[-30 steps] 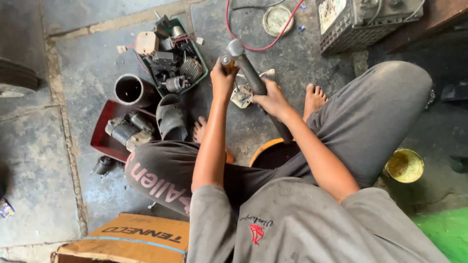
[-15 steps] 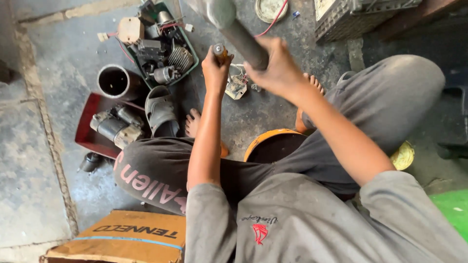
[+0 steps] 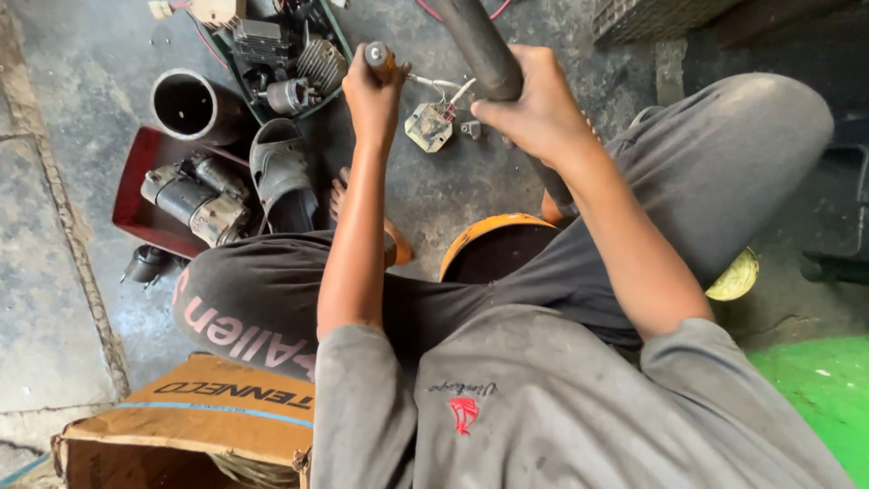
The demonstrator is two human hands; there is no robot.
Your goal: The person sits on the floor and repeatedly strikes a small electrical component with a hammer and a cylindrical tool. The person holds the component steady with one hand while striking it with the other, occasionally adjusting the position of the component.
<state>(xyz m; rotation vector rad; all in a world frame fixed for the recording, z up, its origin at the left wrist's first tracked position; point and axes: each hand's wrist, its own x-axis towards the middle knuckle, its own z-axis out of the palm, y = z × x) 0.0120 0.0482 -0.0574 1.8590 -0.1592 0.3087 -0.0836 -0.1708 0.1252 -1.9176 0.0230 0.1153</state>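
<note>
On the concrete floor, head view: person is sitting cross-legged, both hands working up near the frame top.

Left hand is closing its grip around a small round-ended tool handle, held upright; the lower end is hidden by the fist.

Right hand is wrapping its grip tight around a thick dark metal bar. The bar is running diagonally, its upper end leaving the frame top, its lower end passing behind the forearm.

Between the two hands, on the floor, a small square electrical part with thin wires is lying just beside the bar.

Open room: bare floor is showing between the knees and the hands only; the left side is crowded.

Containers: green tray is holding motor parts and a finned piece. Red tray is carrying a starter motor. Black cylinder is standing open-mouthed beside it. Sandal is lying against the red tray. Cardboard box is sitting at the bottom left edge, open end facing the camera. Orange-rimmed bowl is sitting at the lap.
</note>
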